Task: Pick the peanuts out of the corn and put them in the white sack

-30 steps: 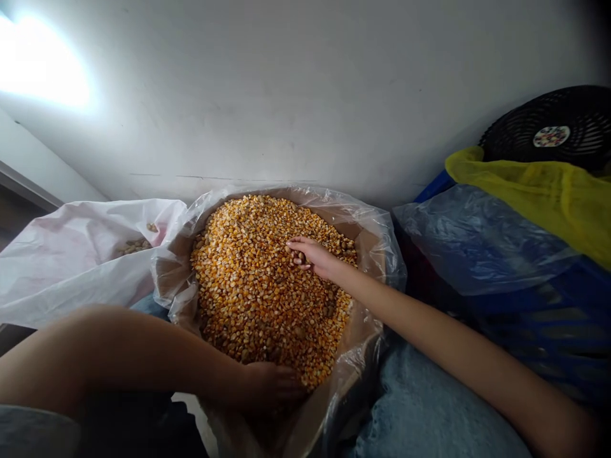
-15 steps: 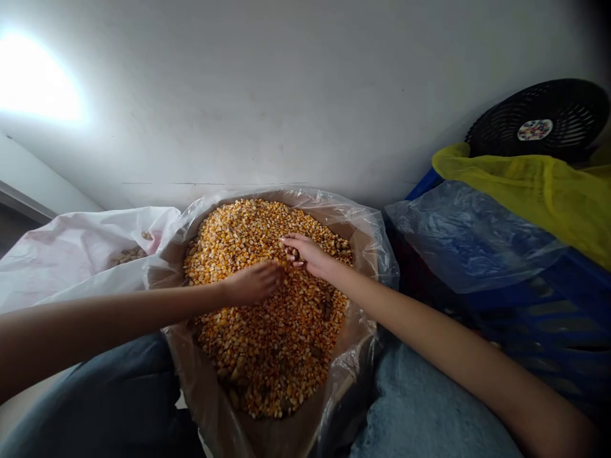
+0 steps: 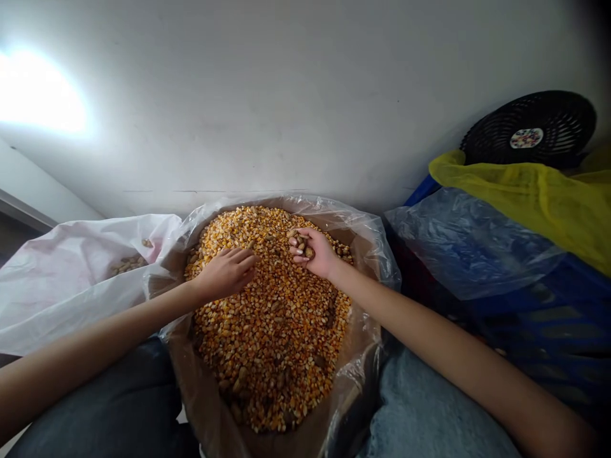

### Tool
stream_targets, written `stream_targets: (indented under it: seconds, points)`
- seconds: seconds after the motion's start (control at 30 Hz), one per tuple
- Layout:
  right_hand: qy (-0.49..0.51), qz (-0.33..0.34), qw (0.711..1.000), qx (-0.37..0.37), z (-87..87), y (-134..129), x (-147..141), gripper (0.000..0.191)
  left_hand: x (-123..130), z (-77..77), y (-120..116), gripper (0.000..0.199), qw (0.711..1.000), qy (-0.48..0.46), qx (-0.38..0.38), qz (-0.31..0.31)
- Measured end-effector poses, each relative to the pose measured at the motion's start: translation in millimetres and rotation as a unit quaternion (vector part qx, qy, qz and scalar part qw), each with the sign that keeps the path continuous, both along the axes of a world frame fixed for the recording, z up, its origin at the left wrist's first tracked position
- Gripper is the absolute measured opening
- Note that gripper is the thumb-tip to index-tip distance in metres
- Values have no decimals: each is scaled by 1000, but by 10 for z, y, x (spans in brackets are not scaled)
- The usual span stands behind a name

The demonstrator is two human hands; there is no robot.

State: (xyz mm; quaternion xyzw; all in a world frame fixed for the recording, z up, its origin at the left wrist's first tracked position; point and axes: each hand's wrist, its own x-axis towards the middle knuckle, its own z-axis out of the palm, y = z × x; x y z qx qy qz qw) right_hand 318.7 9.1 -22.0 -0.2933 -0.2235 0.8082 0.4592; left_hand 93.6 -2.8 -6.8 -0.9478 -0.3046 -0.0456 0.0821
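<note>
Corn kernels (image 3: 272, 318) with some unshelled peanuts among them fill a bag lined with clear plastic (image 3: 367, 254) between my knees. My right hand (image 3: 317, 253), palm turned up and fingers curled, holds several peanuts (image 3: 305, 247) above the right part of the corn. Over the left part, my left hand (image 3: 229, 272) is palm down with its fingers somewhat spread, just at the kernels. Nothing shows in its grip. A few peanuts lie at the lower left of the heap.
To the left is a white sack (image 3: 86, 248) with peanuts (image 3: 128, 264) in it. At the right stand a blue crate (image 3: 548, 318), clear plastic (image 3: 477, 242), yellow mesh (image 3: 534, 191) and a black fan (image 3: 529, 130). A pale wall (image 3: 267, 108) rises behind the bag.
My left hand has moved left, away from my right hand, and its fingers have spread. My right hand has shifted slightly right, with its peanuts now more visible. The view has tilted a little.
</note>
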Motion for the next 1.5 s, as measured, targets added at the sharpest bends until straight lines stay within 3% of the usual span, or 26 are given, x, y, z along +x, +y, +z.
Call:
stream_targets:
  seconds: [0.17, 0.37, 0.5, 0.57, 0.6, 0.67, 0.77, 0.83, 0.9, 0.97, 1.03, 1.07, 1.2, 1.33, 1.4, 1.5]
  points:
    - [-48, -30, 998, 28, 66, -5, 50, 21, -254, -19, -37, 36, 996, 64, -21, -58]
    - [-92, -61, 993, 34, 49, 26, 70, 9, -551, -64, -21, 39, 992, 105, -74, -18]
    - [-194, -36, 979, 50, -42, 20, 46, 20, -591, -33, -25, 34, 988, 93, -120, -22]
    - [-322, -11, 943, 82, -103, 5, 14, 24, -574, 1, -19, 33, 987, 32, -155, 9]
    - [-396, 5, 911, 111, -133, -3, -8, 24, -558, 20, -12, 32, 984, -19, -176, 38]
    - [-546, 34, 816, 190, -185, -21, -62, 21, -514, 61, 10, 32, 956, -148, -231, 107]
    - [-705, 65, 644, 290, -229, -37, -153, 20, -430, 125, 45, 34, 888, -274, -319, 185]
    - [-740, 78, 586, 320, -242, -29, -194, 20, -362, 166, 57, 34, 887, -265, -307, 222]
    - [-735, 82, 592, 321, -248, 0, -198, 19, -283, 197, 56, 33, 918, -203, -242, 241]
    - [-707, 73, 638, 298, -249, 48, -162, 23, -200, 199, 45, 31, 948, -110, -185, 234]
    - [-688, 39, 667, 282, -238, 104, -107, 28, -129, 164, 29, 29, 961, -9, -165, 221]
    - [-691, 19, 664, 286, -227, 131, -83, 28, -103, 133, 21, 27, 961, 33, -163, 219]
    - [-743, -2, 577, 340, -157, 227, -92, 26, -64, 14, -4, 23, 957, 115, -162, 211]
    - [-767, 30, 508, 390, -116, 299, -246, 22, -80, 65, 7, 23, 964, 101, -145, 197]
    - [-768, 46, 496, 402, -124, 321, -315, 20, -76, 141, 41, 27, 968, 76, -118, 209]
    - [-758, 55, 506, 407, -161, 326, -357, 19, -10, 213, 128, 28, 971, 80, -66, 216]
